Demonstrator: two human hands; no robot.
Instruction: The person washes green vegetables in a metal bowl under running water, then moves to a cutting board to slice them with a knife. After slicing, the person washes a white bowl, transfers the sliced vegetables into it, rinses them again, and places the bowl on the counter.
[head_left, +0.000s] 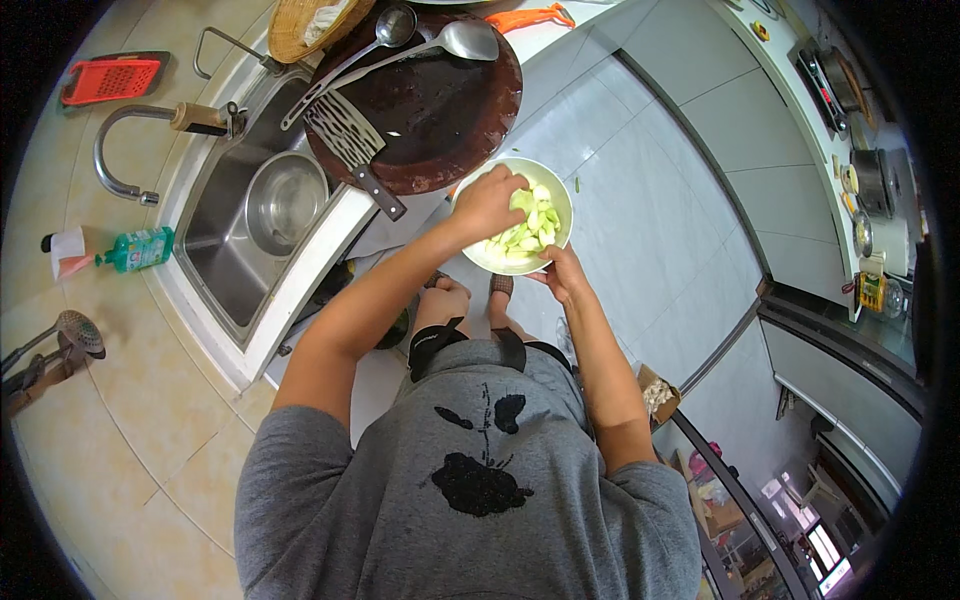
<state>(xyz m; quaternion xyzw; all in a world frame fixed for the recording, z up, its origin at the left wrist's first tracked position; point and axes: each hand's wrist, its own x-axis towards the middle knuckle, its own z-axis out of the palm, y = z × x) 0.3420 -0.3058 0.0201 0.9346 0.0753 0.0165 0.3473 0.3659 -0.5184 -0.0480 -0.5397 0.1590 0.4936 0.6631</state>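
My right hand (564, 274) grips the near right rim of a pale round bowl (564, 196), its thumb over the edge. The bowl holds many light green, sliced vegetable pieces (529, 225). Over the left part of the bowl is my left hand (491, 204), its fingers curled down against the pieces. Whether those fingers hold any is hidden. Just beyond the bowl lies a dark round cutting board (450, 112). On it rest a slotted turner (346, 135), a metal ladle (395, 26) and a solid metal spatula (469, 40).
At the left is a steel sink (217, 247) with a metal basin (286, 202) in it, beside a curved faucet (120, 120) and a green bottle (142, 249). A wicker basket (289, 30) and an orange-handled peeler (529, 18) are near the board. Another counter (795, 97) runs along the right.
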